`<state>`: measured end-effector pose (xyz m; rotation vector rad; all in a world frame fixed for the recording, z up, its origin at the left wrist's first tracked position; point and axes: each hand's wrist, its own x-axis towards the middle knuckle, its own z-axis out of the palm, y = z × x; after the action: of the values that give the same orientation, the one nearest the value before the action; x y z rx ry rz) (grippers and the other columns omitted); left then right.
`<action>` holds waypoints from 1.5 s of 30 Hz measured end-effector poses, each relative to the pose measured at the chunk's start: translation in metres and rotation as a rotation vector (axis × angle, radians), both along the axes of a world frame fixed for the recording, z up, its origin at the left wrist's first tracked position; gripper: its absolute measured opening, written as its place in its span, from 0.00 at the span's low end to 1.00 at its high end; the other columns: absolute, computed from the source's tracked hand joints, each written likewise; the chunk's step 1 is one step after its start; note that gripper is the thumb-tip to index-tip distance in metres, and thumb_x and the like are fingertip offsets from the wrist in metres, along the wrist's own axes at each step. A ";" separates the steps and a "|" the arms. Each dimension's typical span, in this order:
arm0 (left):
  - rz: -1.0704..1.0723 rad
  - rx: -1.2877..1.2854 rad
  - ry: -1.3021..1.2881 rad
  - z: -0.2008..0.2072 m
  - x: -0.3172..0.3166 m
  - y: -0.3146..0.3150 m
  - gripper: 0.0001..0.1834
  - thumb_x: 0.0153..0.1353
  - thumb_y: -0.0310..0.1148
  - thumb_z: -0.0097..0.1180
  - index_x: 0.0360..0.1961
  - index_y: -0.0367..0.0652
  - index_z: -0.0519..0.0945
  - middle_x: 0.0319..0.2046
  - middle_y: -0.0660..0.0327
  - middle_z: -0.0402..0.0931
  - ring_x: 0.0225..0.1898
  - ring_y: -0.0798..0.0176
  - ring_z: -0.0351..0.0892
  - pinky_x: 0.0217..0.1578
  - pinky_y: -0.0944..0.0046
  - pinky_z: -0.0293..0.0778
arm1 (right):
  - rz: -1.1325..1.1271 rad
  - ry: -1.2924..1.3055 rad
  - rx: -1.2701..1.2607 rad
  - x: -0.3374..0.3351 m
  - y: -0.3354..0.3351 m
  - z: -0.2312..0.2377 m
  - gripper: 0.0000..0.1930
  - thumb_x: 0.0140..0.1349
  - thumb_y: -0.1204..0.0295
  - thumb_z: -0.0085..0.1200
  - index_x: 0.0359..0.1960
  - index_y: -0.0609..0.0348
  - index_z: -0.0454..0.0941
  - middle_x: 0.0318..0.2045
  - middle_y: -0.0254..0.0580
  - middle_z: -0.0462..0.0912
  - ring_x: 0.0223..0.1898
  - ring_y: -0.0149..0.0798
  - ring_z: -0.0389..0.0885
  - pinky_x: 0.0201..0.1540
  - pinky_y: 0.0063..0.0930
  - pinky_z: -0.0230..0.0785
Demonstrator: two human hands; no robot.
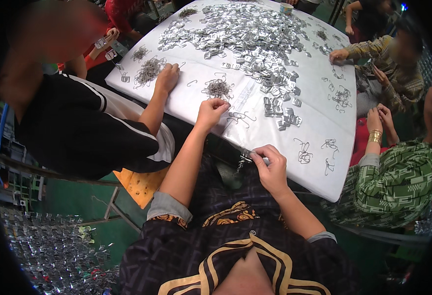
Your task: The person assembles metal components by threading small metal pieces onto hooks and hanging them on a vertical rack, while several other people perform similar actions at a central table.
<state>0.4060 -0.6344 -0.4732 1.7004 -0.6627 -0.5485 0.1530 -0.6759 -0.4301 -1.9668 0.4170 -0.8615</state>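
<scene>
My left hand (212,114) is over the near edge of the table, its fingertips pinched together. Whatever they hold, if anything, is too small to make out. Just beyond it sits a small heap of bent wire hooks (218,88), and several loose wire hooks (240,118) lie to its right. At the table's front edge, my right hand (271,167) pinches a small shiny metal clip (246,155) between thumb and fingers. From this clip a short twisted metal strand (239,166) hangs down over my lap.
A large pile of silvery metal clips (250,39) covers the middle of the white table (319,177). More wire hooks (304,152) lie right of my hands. A co-worker's hand (169,77) rests by another hook heap (149,70); other people sit along the right side.
</scene>
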 end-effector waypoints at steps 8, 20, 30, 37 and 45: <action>-0.027 -0.146 0.290 0.002 -0.008 0.018 0.10 0.57 0.32 0.63 0.36 0.37 0.82 0.29 0.66 0.79 0.29 0.74 0.72 0.32 0.72 0.68 | 0.007 0.016 0.014 0.001 0.006 -0.004 0.05 0.56 0.75 0.57 0.28 0.65 0.78 0.24 0.45 0.77 0.27 0.45 0.75 0.32 0.33 0.66; -0.266 -0.435 0.180 0.027 -0.125 0.087 0.05 0.61 0.25 0.57 0.35 0.35 0.76 0.36 0.65 0.73 0.37 0.73 0.72 0.41 0.72 0.68 | 0.002 -0.006 -0.019 0.004 0.012 -0.004 0.04 0.55 0.76 0.57 0.28 0.65 0.78 0.24 0.46 0.77 0.28 0.46 0.76 0.32 0.33 0.66; -0.078 -0.502 0.109 0.031 -0.149 0.084 0.04 0.63 0.24 0.53 0.37 0.34 0.76 0.34 0.61 0.79 0.37 0.71 0.75 0.40 0.72 0.70 | 0.090 0.035 -0.046 0.000 0.012 -0.007 0.05 0.54 0.75 0.60 0.30 0.63 0.79 0.26 0.44 0.78 0.29 0.44 0.76 0.34 0.33 0.67; -0.026 -0.417 -0.055 0.035 -0.158 0.092 0.04 0.62 0.22 0.51 0.36 0.33 0.77 0.32 0.60 0.80 0.37 0.70 0.76 0.41 0.70 0.71 | -0.404 0.237 -0.325 -0.014 -0.093 -0.050 0.12 0.55 0.71 0.59 0.40 0.60 0.81 0.29 0.45 0.76 0.35 0.47 0.74 0.41 0.38 0.66; -0.026 -0.418 -0.039 0.032 -0.163 0.092 0.04 0.61 0.21 0.52 0.35 0.33 0.77 0.32 0.59 0.80 0.37 0.67 0.78 0.42 0.68 0.72 | -0.492 0.520 -0.585 -0.001 -0.151 -0.068 0.15 0.55 0.71 0.59 0.45 0.55 0.81 0.36 0.41 0.74 0.43 0.44 0.70 0.48 0.39 0.63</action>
<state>0.2434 -0.5422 -0.4409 1.3137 -0.7689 -0.3644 0.1518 -0.8266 -0.4982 -2.6999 1.0830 -0.8160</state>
